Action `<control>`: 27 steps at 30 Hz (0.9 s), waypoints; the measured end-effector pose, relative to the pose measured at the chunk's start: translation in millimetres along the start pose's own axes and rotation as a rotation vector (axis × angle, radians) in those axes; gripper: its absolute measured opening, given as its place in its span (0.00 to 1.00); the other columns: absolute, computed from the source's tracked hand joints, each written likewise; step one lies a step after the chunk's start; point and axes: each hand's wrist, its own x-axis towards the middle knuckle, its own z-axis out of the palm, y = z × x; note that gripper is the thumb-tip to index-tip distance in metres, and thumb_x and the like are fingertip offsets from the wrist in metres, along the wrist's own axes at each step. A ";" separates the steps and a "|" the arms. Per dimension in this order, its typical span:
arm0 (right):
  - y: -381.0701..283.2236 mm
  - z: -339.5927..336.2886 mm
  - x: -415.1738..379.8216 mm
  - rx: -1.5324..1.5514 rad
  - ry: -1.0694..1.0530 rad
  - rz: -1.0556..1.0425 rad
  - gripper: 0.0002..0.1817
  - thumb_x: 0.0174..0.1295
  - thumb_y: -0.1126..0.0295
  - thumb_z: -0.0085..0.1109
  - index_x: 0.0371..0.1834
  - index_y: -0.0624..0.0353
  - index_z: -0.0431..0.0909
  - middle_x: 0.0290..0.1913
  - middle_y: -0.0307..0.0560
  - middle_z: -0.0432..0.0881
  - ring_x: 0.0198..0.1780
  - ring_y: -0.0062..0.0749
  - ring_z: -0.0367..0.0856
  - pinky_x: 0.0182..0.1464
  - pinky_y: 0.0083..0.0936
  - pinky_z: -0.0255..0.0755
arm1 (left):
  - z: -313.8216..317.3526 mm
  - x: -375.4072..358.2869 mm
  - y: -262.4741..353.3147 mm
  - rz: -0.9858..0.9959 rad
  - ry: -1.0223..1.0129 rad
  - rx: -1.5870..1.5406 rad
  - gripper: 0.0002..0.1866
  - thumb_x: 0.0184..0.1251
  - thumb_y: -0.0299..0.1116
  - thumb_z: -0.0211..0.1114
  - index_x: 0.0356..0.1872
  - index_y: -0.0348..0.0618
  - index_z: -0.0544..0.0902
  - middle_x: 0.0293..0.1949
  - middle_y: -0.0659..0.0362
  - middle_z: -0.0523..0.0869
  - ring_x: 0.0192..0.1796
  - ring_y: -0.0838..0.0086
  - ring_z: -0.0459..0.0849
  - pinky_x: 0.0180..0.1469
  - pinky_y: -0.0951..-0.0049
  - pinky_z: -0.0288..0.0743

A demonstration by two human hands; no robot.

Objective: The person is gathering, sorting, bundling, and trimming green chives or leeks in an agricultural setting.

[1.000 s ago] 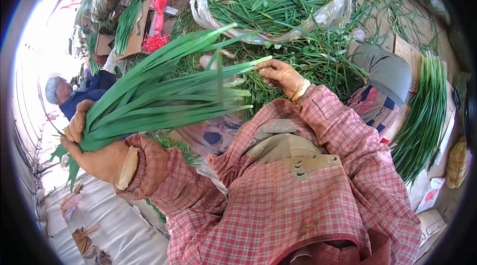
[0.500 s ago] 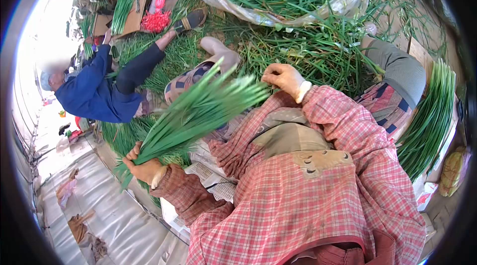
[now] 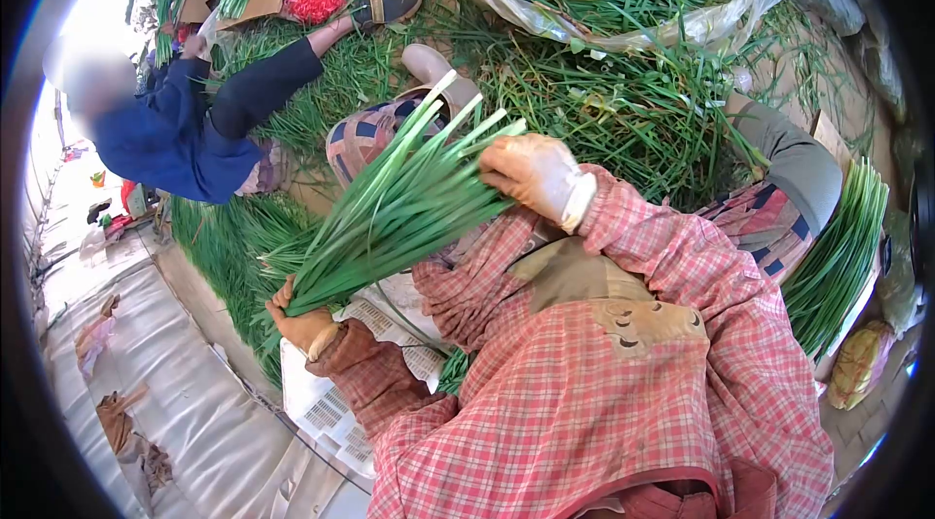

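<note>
A loose bunch of garlic chives (image 3: 390, 207) stretches across my lap, pale stalk ends fanned toward the upper right. My left hand (image 3: 302, 324) is closed round its green leaf end. At the pale end, my right hand (image 3: 534, 176), in a thin whitish glove, has its fingers curled against the outer stalks; the fingertips are partly hidden. A few long leaves hang loose below the bunch. Under it lies printed paper (image 3: 331, 412), with more green leaves (image 3: 454, 371) beside my sleeve.
A clear plastic sack (image 3: 672, 32) full of chives stands ahead, with loose leaves (image 3: 614, 110) heaped before it. Chives (image 3: 840, 256) lie stacked at my right and more (image 3: 229, 266) at my left. A co-worker in blue (image 3: 175, 149) sits at the left near red ties (image 3: 315, 1).
My right hand has moved down and left onto the stalk ends. My left hand has shifted slightly right, and a leaf now dangles below the bunch. The view has shifted a little.
</note>
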 end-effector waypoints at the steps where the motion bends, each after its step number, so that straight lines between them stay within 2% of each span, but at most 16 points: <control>1: 0.4 -8.4 -2.1 -0.129 0.008 0.011 0.06 0.49 0.67 0.51 0.21 0.56 0.72 0.27 0.47 0.78 0.29 0.41 0.79 0.33 0.33 0.73 | -6.9 3.0 0.3 -0.031 -0.011 -0.042 0.18 0.68 0.42 0.43 0.18 0.48 0.61 0.19 0.64 0.62 0.28 0.69 0.63 0.43 0.64 0.61; 2: 14.3 -8.2 -9.1 -0.346 0.103 0.004 0.06 0.48 0.69 0.51 0.17 0.54 0.73 0.22 0.47 0.77 0.22 0.40 0.78 0.24 0.33 0.72 | -14.2 7.5 1.2 -0.018 -0.005 -0.037 0.18 0.68 0.42 0.43 0.18 0.48 0.61 0.19 0.64 0.62 0.28 0.70 0.62 0.43 0.65 0.61; 3: 30.5 -21.6 -19.9 -0.383 0.175 0.023 0.05 0.49 0.69 0.51 0.19 0.53 0.73 0.21 0.46 0.76 0.20 0.37 0.77 0.20 0.31 0.71 | -22.7 12.9 1.9 -0.008 0.002 -0.033 0.18 0.68 0.41 0.43 0.17 0.48 0.61 0.18 0.65 0.61 0.28 0.70 0.62 0.42 0.65 0.61; 5: 78.6 -37.9 -37.3 -0.176 0.513 0.189 0.05 0.51 0.67 0.55 0.25 0.56 0.74 0.25 0.48 0.74 0.27 0.41 0.77 0.31 0.35 0.72 | -34.3 17.0 -1.6 0.038 0.062 -0.006 0.18 0.67 0.41 0.44 0.17 0.48 0.60 0.18 0.65 0.61 0.28 0.71 0.62 0.40 0.66 0.60; 6: 87.8 -60.3 -40.5 -0.013 0.381 0.398 0.06 0.50 0.66 0.57 0.27 0.55 0.76 0.29 0.47 0.75 0.35 0.42 0.74 0.39 0.36 0.69 | -35.8 21.0 -5.0 0.067 0.108 0.025 0.18 0.67 0.41 0.44 0.17 0.48 0.60 0.18 0.65 0.61 0.27 0.71 0.61 0.40 0.67 0.59; 8: 68.3 -87.9 -26.5 -0.214 0.425 0.139 0.07 0.50 0.63 0.58 0.29 0.52 0.78 0.31 0.44 0.76 0.39 0.42 0.73 0.42 0.36 0.66 | -37.2 27.7 -9.6 0.088 0.150 0.043 0.17 0.67 0.40 0.45 0.17 0.48 0.60 0.18 0.65 0.60 0.27 0.72 0.61 0.38 0.68 0.59; 10: 44.3 -85.2 -7.5 -0.150 0.306 0.040 0.11 0.49 0.57 0.59 0.29 0.50 0.80 0.34 0.42 0.76 0.44 0.42 0.70 0.47 0.37 0.62 | -39.4 32.8 -10.0 0.072 0.146 0.023 0.17 0.66 0.39 0.45 0.17 0.48 0.60 0.18 0.66 0.60 0.27 0.72 0.61 0.38 0.69 0.59; 12: 24.9 -68.2 6.9 -0.170 0.134 0.082 0.14 0.47 0.51 0.58 0.30 0.46 0.81 0.35 0.40 0.76 0.47 0.39 0.68 0.50 0.38 0.57 | -57.0 45.7 -9.9 0.264 0.056 0.501 0.17 0.66 0.38 0.46 0.17 0.48 0.60 0.18 0.66 0.60 0.27 0.73 0.61 0.37 0.69 0.59; 14: 23.3 -54.0 14.9 0.019 -0.062 0.128 0.13 0.48 0.53 0.58 0.29 0.48 0.80 0.34 0.40 0.76 0.46 0.40 0.68 0.49 0.39 0.57 | -56.1 45.5 -10.5 0.274 0.059 0.512 0.16 0.65 0.38 0.46 0.17 0.48 0.60 0.18 0.66 0.60 0.27 0.73 0.61 0.37 0.70 0.59; 16: 24.8 -45.5 9.2 0.103 -0.013 0.057 0.10 0.48 0.58 0.58 0.27 0.51 0.78 0.31 0.41 0.75 0.43 0.40 0.70 0.46 0.36 0.61 | -34.2 37.6 -16.3 0.107 0.153 0.054 0.16 0.65 0.37 0.46 0.16 0.48 0.60 0.18 0.66 0.59 0.27 0.73 0.60 0.37 0.69 0.59; 18: 30.8 -48.4 -4.5 0.230 0.012 0.013 0.09 0.47 0.61 0.58 0.26 0.53 0.77 0.29 0.42 0.75 0.40 0.39 0.70 0.44 0.34 0.63 | -40.0 40.1 -16.7 0.033 0.052 0.028 0.17 0.67 0.37 0.44 0.16 0.49 0.58 0.18 0.66 0.58 0.26 0.73 0.60 0.40 0.69 0.59; 19: 30.4 -51.4 -10.8 0.185 0.009 0.009 0.07 0.46 0.65 0.60 0.25 0.56 0.76 0.28 0.42 0.75 0.38 0.39 0.71 0.42 0.31 0.65 | -39.9 39.5 -18.2 -0.089 -0.025 -0.128 0.17 0.67 0.37 0.44 0.16 0.49 0.58 0.18 0.66 0.58 0.26 0.73 0.59 0.41 0.69 0.59; 22: 34.4 -65.9 -29.2 0.246 0.039 0.035 0.07 0.47 0.67 0.60 0.25 0.58 0.75 0.27 0.43 0.74 0.36 0.38 0.71 0.42 0.30 0.64 | -30.3 38.7 -38.6 -0.186 -0.107 -0.111 0.17 0.69 0.36 0.42 0.17 0.48 0.55 0.18 0.66 0.57 0.26 0.74 0.58 0.44 0.70 0.59; 23: 30.5 -73.0 -34.4 0.362 0.018 0.204 0.07 0.49 0.68 0.60 0.25 0.59 0.75 0.27 0.43 0.73 0.35 0.35 0.71 0.40 0.27 0.65 | -21.2 35.6 -46.5 -0.202 -0.097 -0.110 0.17 0.69 0.36 0.42 0.17 0.48 0.54 0.19 0.66 0.57 0.26 0.74 0.57 0.44 0.70 0.58; 24: 29.3 -77.0 -37.7 0.495 -0.029 0.361 0.05 0.52 0.72 0.59 0.26 0.60 0.74 0.28 0.37 0.73 0.33 0.22 0.68 0.38 0.19 0.63 | -14.8 33.6 -53.8 -0.217 -0.087 -0.109 0.18 0.69 0.36 0.42 0.18 0.48 0.54 0.19 0.66 0.56 0.26 0.74 0.57 0.44 0.70 0.58; 27: 30.9 -84.9 -47.8 0.775 -0.250 0.549 0.07 0.55 0.70 0.58 0.28 0.61 0.73 0.30 0.35 0.73 0.34 0.18 0.68 0.37 0.18 0.63 | -10.8 33.2 -62.0 -0.235 -0.152 -0.167 0.17 0.69 0.35 0.42 0.19 0.48 0.54 0.20 0.66 0.56 0.26 0.75 0.56 0.43 0.70 0.58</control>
